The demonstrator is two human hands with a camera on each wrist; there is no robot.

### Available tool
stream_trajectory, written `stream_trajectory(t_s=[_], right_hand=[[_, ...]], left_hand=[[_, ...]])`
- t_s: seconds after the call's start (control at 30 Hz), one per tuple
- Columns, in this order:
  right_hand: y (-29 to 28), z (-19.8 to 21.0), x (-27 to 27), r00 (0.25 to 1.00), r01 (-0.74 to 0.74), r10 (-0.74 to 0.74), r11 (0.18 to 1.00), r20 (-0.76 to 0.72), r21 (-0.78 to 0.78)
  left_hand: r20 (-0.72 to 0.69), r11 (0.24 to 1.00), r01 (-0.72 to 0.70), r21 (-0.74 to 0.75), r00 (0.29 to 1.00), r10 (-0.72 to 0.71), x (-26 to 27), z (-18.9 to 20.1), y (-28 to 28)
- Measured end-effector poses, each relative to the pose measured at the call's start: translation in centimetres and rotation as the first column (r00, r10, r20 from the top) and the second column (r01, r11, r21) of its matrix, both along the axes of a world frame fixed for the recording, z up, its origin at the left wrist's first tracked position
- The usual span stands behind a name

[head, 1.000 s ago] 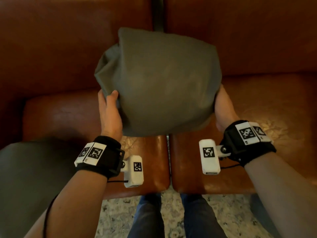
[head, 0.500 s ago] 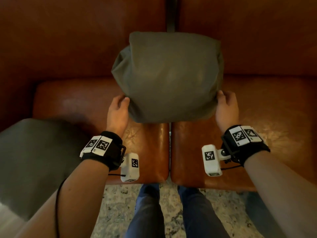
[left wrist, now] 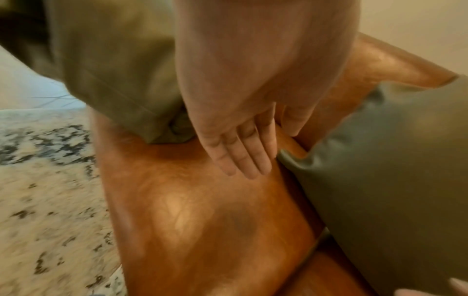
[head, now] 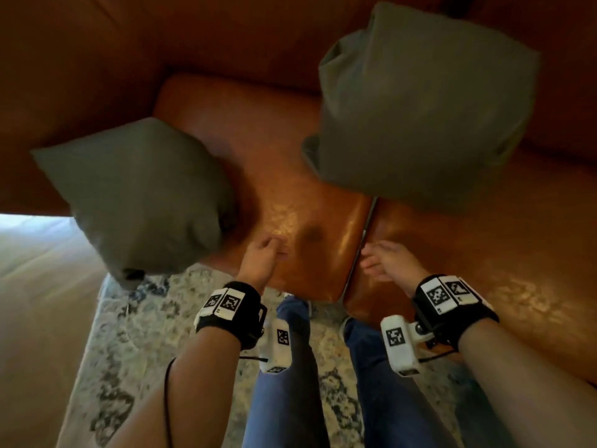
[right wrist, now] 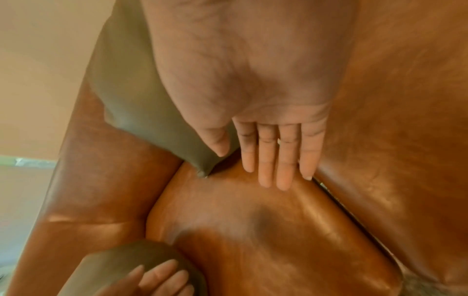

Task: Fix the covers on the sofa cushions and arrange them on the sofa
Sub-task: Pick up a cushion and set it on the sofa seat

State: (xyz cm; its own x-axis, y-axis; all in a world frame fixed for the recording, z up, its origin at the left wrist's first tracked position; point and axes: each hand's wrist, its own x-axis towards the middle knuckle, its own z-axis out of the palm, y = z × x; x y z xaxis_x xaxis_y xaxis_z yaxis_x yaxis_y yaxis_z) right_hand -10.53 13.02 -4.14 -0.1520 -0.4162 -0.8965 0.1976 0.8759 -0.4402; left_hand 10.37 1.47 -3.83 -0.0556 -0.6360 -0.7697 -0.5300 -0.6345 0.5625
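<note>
A grey-green cushion (head: 420,101) leans against the back of the brown leather sofa (head: 258,140), over the gap between the two seats. A second grey-green cushion (head: 135,195) lies tilted on the front left corner of the left seat and overhangs its edge. Both hands hover low over the seat fronts and hold nothing. My left hand (head: 263,257) is just right of the second cushion (left wrist: 113,66), with straight fingers (left wrist: 243,156). My right hand (head: 384,260) is below the leaning cushion (left wrist: 392,180), its fingers (right wrist: 273,156) straight too.
A pale patterned rug (head: 129,350) covers the floor in front of the sofa. My legs in blue jeans (head: 284,383) stand against the seat fronts. The sofa's left arm (head: 64,101) rises behind the second cushion.
Both hands have let go of the cushion and drawn back toward me. It stays leaning on the sofa back. The head view has swung left, showing more of the second cushion.
</note>
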Motion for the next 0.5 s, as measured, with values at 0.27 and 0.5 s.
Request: stream_trajectory(t_s=[0.27, 0.5], right_hand=[[-6.0, 2.0, 6.2, 0.991, -0.13, 0.129, 0.989, -0.02, -0.074], [-11.3, 1.1, 16.6, 1.0, -0.01, 0.01, 1.0, -0.019, 0.0]], left_hand=[[0.007, 0.993, -0.061, -0.099, 0.998, 0.062, 8.9, 1.9, -2.7], [-0.024, 0.962, 0.159, -0.221, 0.985, -0.168, 14.8, 4.6, -14.1]])
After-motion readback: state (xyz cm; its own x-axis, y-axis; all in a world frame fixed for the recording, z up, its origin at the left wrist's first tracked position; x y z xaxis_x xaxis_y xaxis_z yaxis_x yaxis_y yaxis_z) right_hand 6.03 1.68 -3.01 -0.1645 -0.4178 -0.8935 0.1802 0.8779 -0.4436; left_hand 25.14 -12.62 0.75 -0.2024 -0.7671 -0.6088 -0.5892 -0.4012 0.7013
